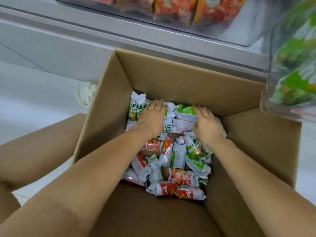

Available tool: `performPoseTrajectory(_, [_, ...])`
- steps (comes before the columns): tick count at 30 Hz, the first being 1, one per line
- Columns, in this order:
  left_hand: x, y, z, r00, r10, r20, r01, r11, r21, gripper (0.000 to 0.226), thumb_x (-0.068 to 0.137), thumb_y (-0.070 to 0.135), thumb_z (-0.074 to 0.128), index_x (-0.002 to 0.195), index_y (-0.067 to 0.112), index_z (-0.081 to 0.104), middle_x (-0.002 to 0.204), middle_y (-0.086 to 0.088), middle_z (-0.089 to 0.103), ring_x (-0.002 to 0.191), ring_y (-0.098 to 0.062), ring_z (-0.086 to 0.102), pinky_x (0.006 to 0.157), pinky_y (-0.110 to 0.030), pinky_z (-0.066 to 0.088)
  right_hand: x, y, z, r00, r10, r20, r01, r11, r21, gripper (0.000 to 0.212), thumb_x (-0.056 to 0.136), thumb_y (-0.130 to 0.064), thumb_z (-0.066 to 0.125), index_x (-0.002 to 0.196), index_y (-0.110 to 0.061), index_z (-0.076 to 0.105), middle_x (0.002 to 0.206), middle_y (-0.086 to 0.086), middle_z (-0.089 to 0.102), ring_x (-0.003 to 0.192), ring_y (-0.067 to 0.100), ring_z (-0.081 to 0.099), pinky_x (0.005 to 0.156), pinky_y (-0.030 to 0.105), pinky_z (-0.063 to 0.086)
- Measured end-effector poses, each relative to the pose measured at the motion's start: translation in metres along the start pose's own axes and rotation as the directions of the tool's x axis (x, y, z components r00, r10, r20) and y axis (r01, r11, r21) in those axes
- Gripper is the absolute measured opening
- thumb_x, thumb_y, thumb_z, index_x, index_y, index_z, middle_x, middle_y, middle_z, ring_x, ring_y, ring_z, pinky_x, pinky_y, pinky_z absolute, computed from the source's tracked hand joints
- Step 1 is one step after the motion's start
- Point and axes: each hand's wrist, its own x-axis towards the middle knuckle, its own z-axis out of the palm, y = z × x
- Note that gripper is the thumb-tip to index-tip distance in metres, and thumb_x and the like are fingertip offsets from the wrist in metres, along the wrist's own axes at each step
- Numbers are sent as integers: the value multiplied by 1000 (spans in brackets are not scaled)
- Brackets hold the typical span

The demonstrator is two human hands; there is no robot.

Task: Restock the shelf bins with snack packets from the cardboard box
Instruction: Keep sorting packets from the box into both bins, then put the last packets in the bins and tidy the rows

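An open cardboard box stands on the floor in front of me, its bottom covered with several small snack packets. Green-and-white packets lie at the far end, red-and-white packets nearer to me. Both my arms reach down into the box. My left hand lies palm down on the green packets at the far left, fingers spread. My right hand rests on green packets at the far right with fingers curled over them; whether it grips one I cannot tell.
A clear plastic shelf bin with green packets hangs out at the upper right, above the box's corner. Another clear bin with red-orange packets sits on the grey shelf at the top. My bare knee is left of the box. A white object lies on the pale floor.
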Motion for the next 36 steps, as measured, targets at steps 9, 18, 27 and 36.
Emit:
performPoseTrajectory(9, [6, -3, 23, 1000, -2, 3, 2, 977, 213, 75, 82, 20, 66, 145, 10, 27, 151, -12, 27, 143, -29, 16, 120, -42, 6, 3, -12, 17, 998, 66, -14, -67, 991, -113, 53, 88, -27, 63, 132, -12, 39, 132, 11, 44, 120, 31, 44, 97, 39, 38])
performPoseTrajectory(18, [-57, 17, 9, 919, -370, 138, 60, -215, -975, 28, 82, 26, 63, 108, 14, 60, 92, 0, 68, 88, -19, 64, 84, -37, 51, -63, -72, 18, 896, 423, -134, -134, 546, 827, 57, 81, -26, 74, 131, -21, 48, 126, 0, 57, 112, 14, 54, 87, 25, 43])
performPoseTrajectory(27, [-160, 18, -31, 987, -149, 57, -70, -723, -687, 51, 94, 42, 37, 84, 13, 77, 93, -8, 72, 84, -21, 67, 82, -34, 44, -137, -120, -42, 962, 205, -179, 159, 111, 981, 20, 97, -20, 52, 110, -31, 63, 116, -10, 62, 107, -6, 54, 92, 13, 40])
performPoseTrajectory(36, [-232, 35, -45, 985, -164, -56, -145, -598, -788, 52, 94, 41, 39, 128, 5, 56, 131, -22, 54, 123, -37, 48, 104, -49, 33, -216, -132, -82, 996, -76, 36, -57, -289, 956, 51, 92, -31, 53, 142, -28, 43, 132, -2, 60, 120, 18, 58, 101, 44, 45])
